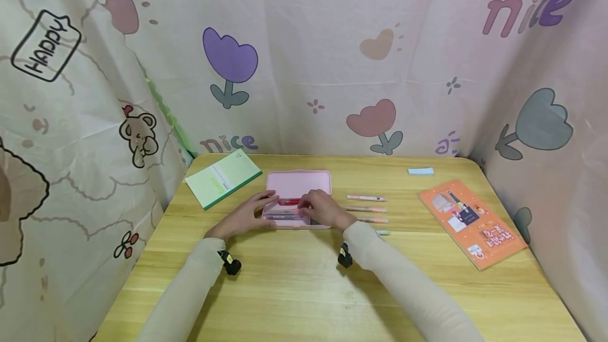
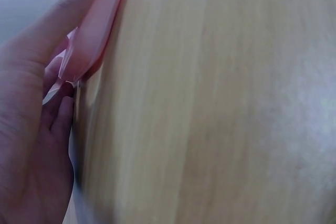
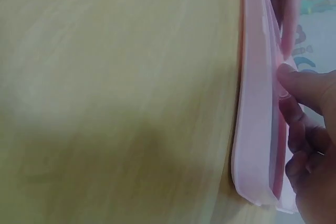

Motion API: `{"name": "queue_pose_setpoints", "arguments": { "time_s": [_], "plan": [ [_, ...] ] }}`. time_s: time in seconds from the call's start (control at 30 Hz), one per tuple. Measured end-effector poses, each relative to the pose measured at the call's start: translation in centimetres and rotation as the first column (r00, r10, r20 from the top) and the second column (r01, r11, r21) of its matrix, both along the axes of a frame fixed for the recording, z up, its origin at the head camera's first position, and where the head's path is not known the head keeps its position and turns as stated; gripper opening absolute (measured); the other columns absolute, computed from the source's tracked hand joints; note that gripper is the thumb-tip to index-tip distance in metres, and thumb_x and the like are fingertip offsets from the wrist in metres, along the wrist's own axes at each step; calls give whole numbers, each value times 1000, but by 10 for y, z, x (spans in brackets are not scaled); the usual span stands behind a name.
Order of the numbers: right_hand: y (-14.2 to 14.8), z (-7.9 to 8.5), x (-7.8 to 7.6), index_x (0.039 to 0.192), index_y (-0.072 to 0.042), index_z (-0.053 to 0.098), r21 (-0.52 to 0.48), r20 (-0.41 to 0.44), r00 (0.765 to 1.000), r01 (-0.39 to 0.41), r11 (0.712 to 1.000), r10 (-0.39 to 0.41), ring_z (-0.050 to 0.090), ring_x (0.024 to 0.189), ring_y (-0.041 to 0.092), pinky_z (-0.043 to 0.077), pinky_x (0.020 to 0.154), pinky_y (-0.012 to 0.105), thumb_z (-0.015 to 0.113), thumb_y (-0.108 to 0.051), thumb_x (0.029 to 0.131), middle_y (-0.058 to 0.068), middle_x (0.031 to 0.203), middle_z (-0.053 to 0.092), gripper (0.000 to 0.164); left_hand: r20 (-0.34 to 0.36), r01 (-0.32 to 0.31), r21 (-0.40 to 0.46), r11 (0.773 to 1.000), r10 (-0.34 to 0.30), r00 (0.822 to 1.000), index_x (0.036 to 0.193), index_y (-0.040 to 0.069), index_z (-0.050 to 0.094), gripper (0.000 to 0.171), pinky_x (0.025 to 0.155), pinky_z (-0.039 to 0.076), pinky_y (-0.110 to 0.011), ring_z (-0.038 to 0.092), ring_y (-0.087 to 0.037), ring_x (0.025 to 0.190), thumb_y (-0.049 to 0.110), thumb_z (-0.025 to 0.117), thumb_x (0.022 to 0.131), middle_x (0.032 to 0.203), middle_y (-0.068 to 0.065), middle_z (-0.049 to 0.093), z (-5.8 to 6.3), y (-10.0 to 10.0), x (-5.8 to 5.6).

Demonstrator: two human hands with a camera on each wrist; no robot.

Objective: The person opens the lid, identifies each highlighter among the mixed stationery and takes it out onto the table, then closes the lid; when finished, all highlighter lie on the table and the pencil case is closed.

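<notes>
A pink pencil case (image 1: 299, 181) lies open on the wooden table, its lid folded back toward the curtain. Several pens (image 1: 280, 216) lie in its tray, and a red pen (image 1: 287, 201) lies near the lid side. My left hand (image 1: 244, 215) grips the case's left end; in the left wrist view the thumb lies along its pink wall (image 2: 97, 30) with fingers behind. My right hand (image 1: 325, 209) reaches into the tray from the right. In the right wrist view its thumb and forefinger pinch a pen's end (image 3: 284, 96), mostly hidden by the case wall (image 3: 254, 103).
Right of the case several pens (image 1: 367, 198) lie in a column, the nearest partly hidden by my right wrist. A green notebook (image 1: 223, 178) lies back left. An orange booklet (image 1: 470, 223) is at the right, below a small pale-blue block (image 1: 420, 171). Patterned curtains (image 1: 304, 67) enclose the table.
</notes>
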State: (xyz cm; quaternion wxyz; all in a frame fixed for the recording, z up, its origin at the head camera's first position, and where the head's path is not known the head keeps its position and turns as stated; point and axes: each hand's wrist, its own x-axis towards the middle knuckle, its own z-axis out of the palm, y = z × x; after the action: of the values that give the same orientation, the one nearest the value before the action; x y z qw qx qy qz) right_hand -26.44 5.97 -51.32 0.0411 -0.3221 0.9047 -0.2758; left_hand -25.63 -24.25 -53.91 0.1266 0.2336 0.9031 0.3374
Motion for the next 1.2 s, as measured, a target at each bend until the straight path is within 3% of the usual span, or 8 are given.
{"name": "queue_pose_setpoints", "arguments": {
  "time_s": [0.3,0.5,0.8,1.2],
  "plan": [
    [35,9,5,115,-5,79,-69,-28,998,62,996,-64,64,100,20,59,92,40,71,-16,108,5,105,72,16,3,-3,19,1000,3,1000,168,28,46,88,131,23,-74,21,-41,168,52,86,92,182,-3,27,-2,-3,-1],
    [80,15,18,117,-9,77,-165,36,990,143,976,-139,65,101,17,61,91,38,71,-16,107,3,109,70,14,-13,7,6,1000,-7,1000,168,29,46,88,131,23,-74,21,-40,168,54,84,93,182,-3,27,-1,-2,0],
    [142,14,52,112,-13,77,-155,-19,975,214,964,-220,63,97,12,60,86,33,75,-14,104,-2,108,69,8,-26,13,7,1000,-13,1000,167,29,46,86,130,24,-75,22,-41,168,53,83,94,182,-3,27,-3,-1,0],
    [192,-18,107,113,-19,77,-113,-24,963,264,958,-268,64,102,9,59,90,32,75,-15,103,-9,110,69,10,2,2,29,1000,-2,1000,168,32,45,88,130,24,-74,21,-40,168,57,84,92,182,0,26,-3,-2,1]
  ]
}}
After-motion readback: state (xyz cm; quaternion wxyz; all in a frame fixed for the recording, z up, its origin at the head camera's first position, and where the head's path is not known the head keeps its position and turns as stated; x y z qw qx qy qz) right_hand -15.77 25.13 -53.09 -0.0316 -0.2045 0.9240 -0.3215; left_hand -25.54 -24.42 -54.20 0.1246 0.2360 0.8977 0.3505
